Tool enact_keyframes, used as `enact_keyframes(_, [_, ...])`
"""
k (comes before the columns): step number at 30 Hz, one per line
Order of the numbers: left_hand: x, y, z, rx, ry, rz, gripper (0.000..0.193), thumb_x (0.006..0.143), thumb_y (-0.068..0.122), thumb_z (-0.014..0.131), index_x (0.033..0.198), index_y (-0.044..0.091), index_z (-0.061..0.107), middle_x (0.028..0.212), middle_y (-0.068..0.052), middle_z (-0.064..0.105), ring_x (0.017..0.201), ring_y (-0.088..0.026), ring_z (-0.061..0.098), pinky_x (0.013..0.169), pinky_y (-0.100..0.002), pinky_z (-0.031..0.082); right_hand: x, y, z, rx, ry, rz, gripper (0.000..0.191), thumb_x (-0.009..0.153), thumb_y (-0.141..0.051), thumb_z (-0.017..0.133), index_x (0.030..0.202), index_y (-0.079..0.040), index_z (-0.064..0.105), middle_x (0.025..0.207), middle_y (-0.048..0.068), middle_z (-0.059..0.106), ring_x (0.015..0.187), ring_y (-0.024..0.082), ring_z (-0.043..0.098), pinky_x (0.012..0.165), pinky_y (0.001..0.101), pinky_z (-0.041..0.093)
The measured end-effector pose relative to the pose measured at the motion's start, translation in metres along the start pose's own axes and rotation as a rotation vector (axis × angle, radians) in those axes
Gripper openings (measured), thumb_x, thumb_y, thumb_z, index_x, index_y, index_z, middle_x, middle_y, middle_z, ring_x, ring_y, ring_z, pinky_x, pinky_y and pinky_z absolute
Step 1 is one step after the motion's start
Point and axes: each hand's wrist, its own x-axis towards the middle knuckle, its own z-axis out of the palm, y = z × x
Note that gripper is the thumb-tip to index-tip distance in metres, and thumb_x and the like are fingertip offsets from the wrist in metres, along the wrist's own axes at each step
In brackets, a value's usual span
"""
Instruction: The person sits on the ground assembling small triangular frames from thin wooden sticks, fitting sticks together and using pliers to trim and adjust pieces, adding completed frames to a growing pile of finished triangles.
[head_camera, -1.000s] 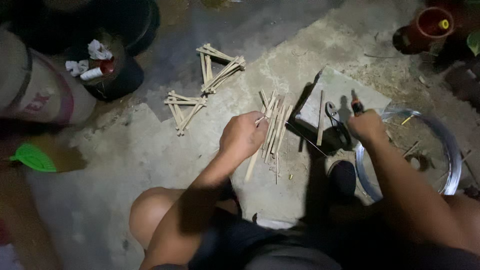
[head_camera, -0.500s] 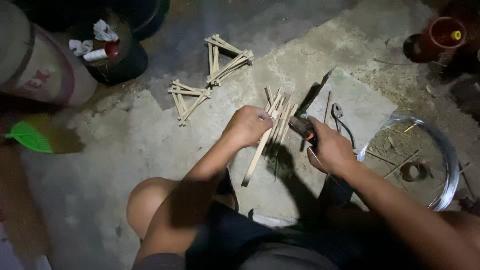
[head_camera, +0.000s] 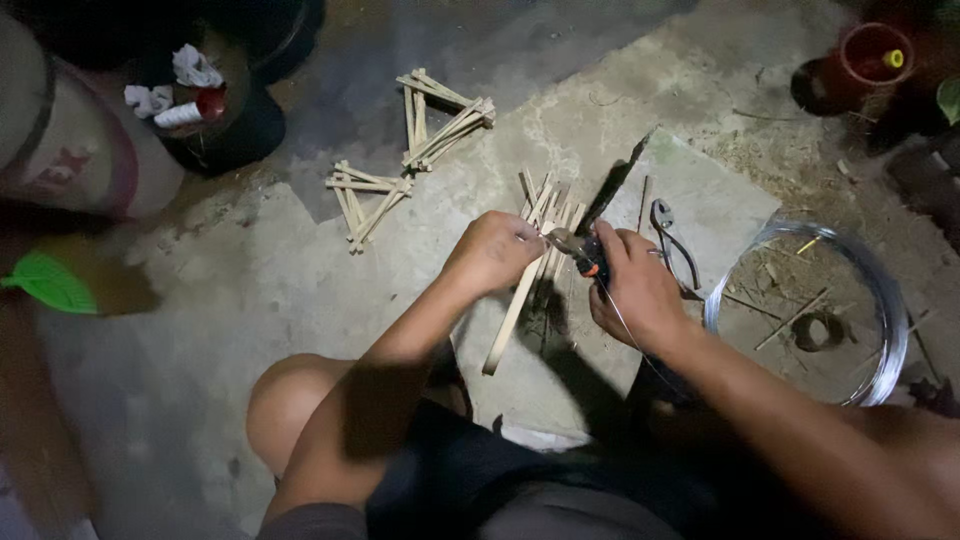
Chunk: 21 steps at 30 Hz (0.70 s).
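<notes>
My left hand (head_camera: 492, 252) grips a long bamboo stick (head_camera: 513, 322) that slants down toward my knee. My right hand (head_camera: 636, 287) is closed on a pair of pliers (head_camera: 578, 247) with a dark and orange handle, its jaws meeting the stick beside my left fingers. A thin wire (head_camera: 625, 330) trails down from under my right hand. More loose bamboo sticks (head_camera: 548, 205) lie fanned on the concrete just beyond both hands. A long dark knife (head_camera: 615, 183) lies next to them.
Two tied bamboo stick frames (head_camera: 442, 122) (head_camera: 365, 197) lie farther out on the concrete floor. A coil of wire (head_camera: 815, 310) sits at right, a second pair of pliers (head_camera: 670, 240) beside it. A dark tub with rags (head_camera: 205, 100) and a red pot (head_camera: 865, 60) stand at the edges.
My right hand moved left from the coil side to the stick, bringing the pliers up against it. My left hand lifted one stick out of the pile and holds it.
</notes>
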Motion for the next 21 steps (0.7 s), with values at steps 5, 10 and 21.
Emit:
enact_keyframes(5, [0.000, -0.001, 0.002, -0.032, 0.024, 0.018, 0.033, 0.080, 0.034, 0.066, 0.093, 0.007, 0.079, 0.083, -0.021, 0.073, 0.077, -0.034, 0.073, 0.075, -0.041, 0.057, 0.001, -0.002, 0.003, -0.082, -0.010, 0.006, 0.078, 0.077, -0.017, 0.073, 0.148, -0.007, 0.041, 0.125, 0.024, 0.057, 0.113, 0.046, 0.059, 0.089, 0.0516, 0.053])
enact_keyframes(10, [0.002, -0.007, 0.005, -0.012, 0.089, 0.128, 0.032, 0.079, 0.034, 0.069, 0.091, 0.007, 0.080, 0.084, -0.019, 0.073, 0.078, -0.034, 0.072, 0.074, -0.041, 0.057, 0.001, 0.006, 0.008, -0.117, 0.012, -0.024, 0.074, 0.075, -0.018, 0.073, 0.144, -0.006, 0.047, 0.119, 0.023, 0.061, 0.109, 0.043, 0.062, 0.084, 0.0525, 0.054])
enact_keyframes(21, [0.006, -0.007, 0.008, -0.048, 0.018, -0.031, 0.032, 0.078, 0.035, 0.067, 0.087, 0.007, 0.079, 0.075, -0.019, 0.073, 0.068, -0.030, 0.073, 0.071, -0.038, 0.058, 0.004, 0.016, 0.019, -0.052, -0.049, -0.084, 0.077, 0.074, -0.019, 0.074, 0.144, -0.003, 0.048, 0.127, 0.022, 0.064, 0.110, 0.039, 0.063, 0.090, 0.0491, 0.044])
